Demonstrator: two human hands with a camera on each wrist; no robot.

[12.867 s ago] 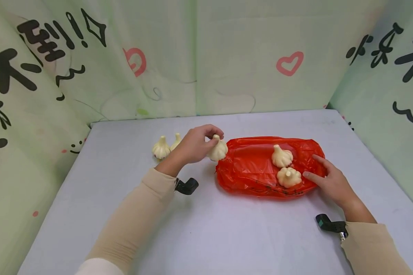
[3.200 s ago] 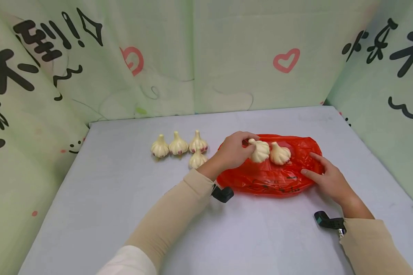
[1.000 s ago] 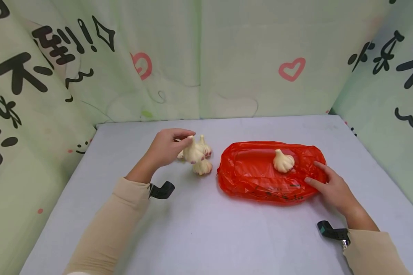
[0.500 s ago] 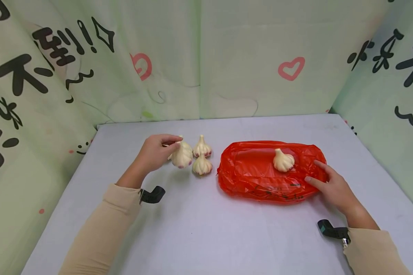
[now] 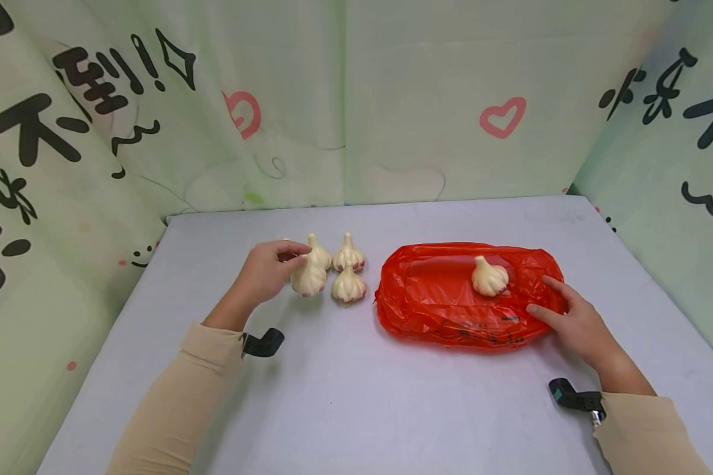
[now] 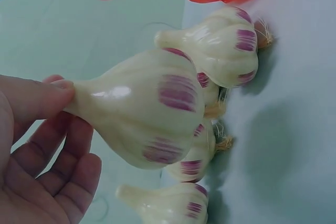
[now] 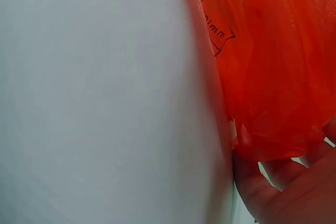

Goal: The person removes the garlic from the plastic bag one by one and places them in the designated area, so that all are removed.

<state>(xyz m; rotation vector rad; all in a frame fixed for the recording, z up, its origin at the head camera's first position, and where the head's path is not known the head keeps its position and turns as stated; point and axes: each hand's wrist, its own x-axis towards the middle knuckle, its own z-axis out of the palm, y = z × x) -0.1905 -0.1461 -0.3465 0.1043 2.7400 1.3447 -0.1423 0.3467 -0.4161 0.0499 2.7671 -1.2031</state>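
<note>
My left hand (image 5: 264, 269) pinches a garlic bulb (image 5: 309, 280) by its stem between thumb and fingers. In the left wrist view this bulb (image 6: 147, 103), pale with purple streaks, hangs sideways in front of other bulbs. Beside it on the table stand a front garlic bulb (image 5: 348, 285) and two rear ones, a right one (image 5: 349, 254) and a left one (image 5: 319, 254). Another is mostly hidden behind my hand. My right hand (image 5: 579, 323) holds the right end of an opened red plastic bag (image 5: 428, 284). One garlic bulb (image 5: 490, 277) lies in the bag.
A white table (image 5: 356, 402) carries everything. Printed pale-green curtains (image 5: 410, 145) enclose its back and sides. A black wrist camera (image 5: 263, 343) sits below my left hand, and another camera (image 5: 573, 396) below my right.
Earlier my left hand lifted this garlic bulb from the bag; it has since moved it left and lowered it beside the others. The loose group has grown. My right hand stays at the bag.
</note>
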